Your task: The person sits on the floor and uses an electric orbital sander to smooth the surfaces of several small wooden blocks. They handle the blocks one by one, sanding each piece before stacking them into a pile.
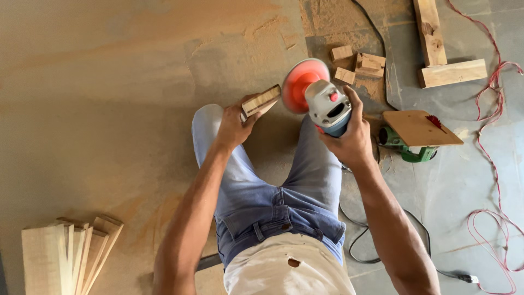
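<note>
Above the sawdust-covered floor [109, 109], seated view, my legs in blue jeans stretched forward. My left hand [233, 127] is closed around a small wooden block [262, 100], thumb on top, fingers wrapped under its near end; the far end sticks out free toward the tool. My right hand [352, 136] grips the body of a grey and blue angle grinder [327, 106], fingers curled around the housing. Its orange sanding disc [297, 84] is blurred and sits just beside the free end of the block; I cannot tell whether they touch.

Handling judgement: the block looks light, stiff and dry, with flat faces that give a sure pinch, but it is short, so my fingers sit close to the disc. Best hold is at the near end, well back from the worked edge. The grinder looks the heavier item, and a full wrap around the housing seems needed to steady it one-handed.

Surroundings: a stack of pale planks [65, 254] lies at lower left; small offcuts [357, 64] lie beyond the disc; a green power tool under a board [417, 136] sits to the right; a red cable [494, 109] and a black cord [382, 240] trail across the floor.
</note>
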